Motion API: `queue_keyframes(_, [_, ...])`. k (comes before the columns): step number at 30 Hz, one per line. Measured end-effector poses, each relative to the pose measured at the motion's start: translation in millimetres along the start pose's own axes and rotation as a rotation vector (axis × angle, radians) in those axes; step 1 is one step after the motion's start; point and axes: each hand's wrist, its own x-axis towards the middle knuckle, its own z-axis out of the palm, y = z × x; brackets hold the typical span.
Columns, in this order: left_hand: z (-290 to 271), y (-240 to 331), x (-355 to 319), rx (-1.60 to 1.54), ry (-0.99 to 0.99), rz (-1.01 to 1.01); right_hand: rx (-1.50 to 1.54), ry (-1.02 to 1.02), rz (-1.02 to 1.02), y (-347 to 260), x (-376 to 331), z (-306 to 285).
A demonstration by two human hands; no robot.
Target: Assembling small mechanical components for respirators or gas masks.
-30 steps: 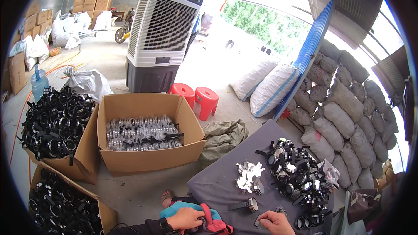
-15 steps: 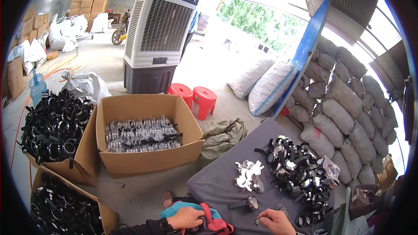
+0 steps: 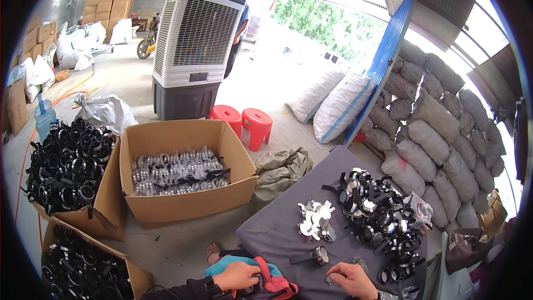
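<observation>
At the lower middle, my left hand (image 3: 237, 276) has its fingers curled on a teal and pink cloth (image 3: 271, 271) over my lap; anything under the fingertips is hidden. My right hand (image 3: 354, 281), over the grey-covered table (image 3: 272, 233), pinches a small grey piece (image 3: 329, 281) too small to name. Between the hands and slightly beyond lies a single watch (image 3: 317, 256) with a black strap. Farther off sits a little heap of shiny white and silver discs (image 3: 315, 219). To its right spreads a large pile of black-strapped watches (image 3: 377, 211).
An open carton (image 3: 183, 205) holds rows of plastic-wrapped pieces. Cartons of black-strapped watches (image 3: 69, 169) stand at the left. Beyond are red stools (image 3: 256, 125), an air cooler (image 3: 200, 33) with a person partly behind it, and stacked sacks (image 3: 433, 139). Thin metal bits (image 3: 360, 261) lie beside my right hand.
The whole view has shifted slightly. My right hand is a little higher in the picture, still pinching the small piece. My left hand stays on the cloth. More of the person behind the cooler shows.
</observation>
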Motion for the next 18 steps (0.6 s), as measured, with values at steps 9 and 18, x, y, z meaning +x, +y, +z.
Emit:
queue_keyframes(9, [-2.3, -3.0, 2.2, -0.027, 0.020, 0.026, -0.054, -0.070, 0.092, 2.2, 4.7, -3.0])
queue_keyframes(18, [-9.3, 0.4, 0.8, -0.113, 0.031, 0.016, -0.050, -0.078, 0.136, -3.6, 3.7, 1.6])
